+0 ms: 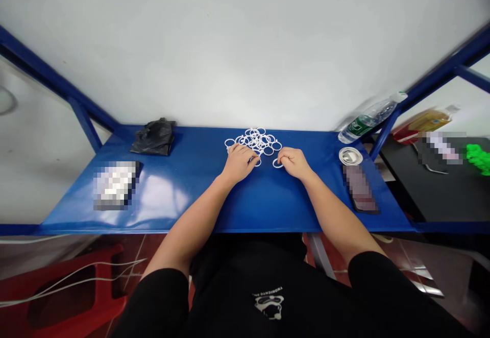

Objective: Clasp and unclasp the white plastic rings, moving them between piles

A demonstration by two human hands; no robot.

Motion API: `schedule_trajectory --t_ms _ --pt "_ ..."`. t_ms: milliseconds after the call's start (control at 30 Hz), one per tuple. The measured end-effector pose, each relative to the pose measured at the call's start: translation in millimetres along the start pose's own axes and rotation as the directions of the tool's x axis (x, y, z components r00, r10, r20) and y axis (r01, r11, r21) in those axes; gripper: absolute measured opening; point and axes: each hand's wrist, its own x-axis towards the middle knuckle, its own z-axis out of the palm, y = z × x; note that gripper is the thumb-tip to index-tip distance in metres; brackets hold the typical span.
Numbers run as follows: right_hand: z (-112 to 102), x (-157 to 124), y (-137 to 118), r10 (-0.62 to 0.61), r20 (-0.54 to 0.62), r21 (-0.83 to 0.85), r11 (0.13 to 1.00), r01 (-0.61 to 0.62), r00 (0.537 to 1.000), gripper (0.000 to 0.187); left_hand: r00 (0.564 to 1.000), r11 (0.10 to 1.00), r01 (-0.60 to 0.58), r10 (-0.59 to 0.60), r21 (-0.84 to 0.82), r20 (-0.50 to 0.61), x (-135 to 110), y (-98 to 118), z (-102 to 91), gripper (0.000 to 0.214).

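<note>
A loose heap of thin white plastic rings (259, 142) lies near the back of the blue table, several of them overlapping. At the heap's front left edge is my left hand (240, 163), its fingers curled down and closed. One white ring (260, 163) shows at its thumb and seems pinched there, though the fingertips are partly hidden. To the right of the heap, my right hand (294, 162) is closed with thumb and forefinger on another white ring (274, 163). That ring is apart from the heap, close to the tabletop.
A black plastic bag (153, 137) and a blurred box-like item (117, 185) lie on the left of the table (268, 210). At right are a water bottle (362, 123), a coiled white cable (350, 156) and a phone-like item (360, 188). Blue frame bars flank both sides.
</note>
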Motion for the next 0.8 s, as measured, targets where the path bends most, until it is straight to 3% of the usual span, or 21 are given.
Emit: schedule_trajectory --t_ms 200,467,633,800 --pt "-18.6 -0.9 20.7 0.206 -0.12 -0.066 0.975 -0.214 0.971 0.031 1.0 1.0 -0.018 0.018 -0.015 -0.001 0.3 -1.5 0.7 0.022" --pt "-23.4 0.0 38.2 0.324 0.107 -0.174 0.937 -0.303 0.94 0.027 1.0 0.999 -0.029 0.03 -0.037 0.01 0.5 -3.3 1.8 0.023" --pt "-31.8 0.4 38.5 0.296 0.144 -0.312 0.919 -0.241 0.944 0.024 0.999 0.998 -0.029 0.031 -0.048 0.031 0.9 -2.4 1.0 0.023" --pt "-44.9 -1.1 37.6 0.443 0.11 -0.409 0.836 -0.365 0.89 0.02 0.999 0.998 -0.025 0.027 -0.055 0.043 1.1 -1.8 1.4 0.023"
